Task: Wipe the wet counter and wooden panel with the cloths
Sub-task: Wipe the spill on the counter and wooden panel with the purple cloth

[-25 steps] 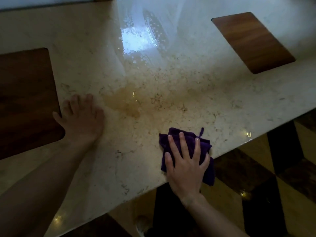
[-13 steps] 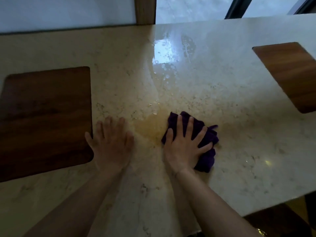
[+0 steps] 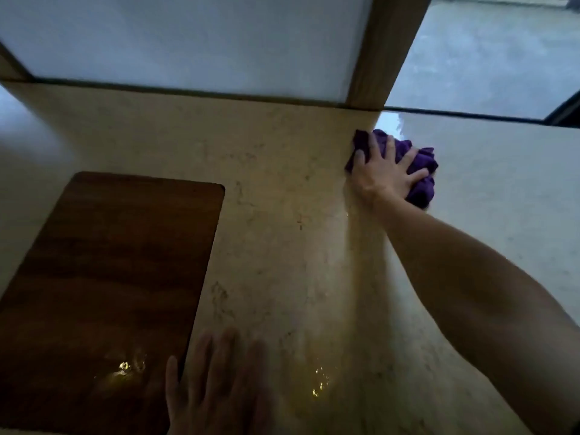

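Observation:
A crumpled purple cloth [image 3: 420, 164] lies near the far edge of the beige marble counter [image 3: 282, 233]. My right hand [image 3: 383, 174] presses flat on it, arm stretched forward. My left hand [image 3: 216, 384] rests palm down with fingers spread on the counter at the near edge, holding nothing. A dark wooden panel [image 3: 106, 277] is set flush into the counter on the left, its right edge beside my left thumb. Wet glints show on the panel's near part and on the marble to the right of my left hand.
A frosted glass pane [image 3: 188, 42] and a wooden post [image 3: 389, 48] rise along the counter's far edge. To the right of the post a window [image 3: 489, 54] shows a grey outdoor surface.
My right hand has pushed the purple cloth from the counter's middle to its far edge, by the post. The view has tilted up and left. My left hand stays flat.

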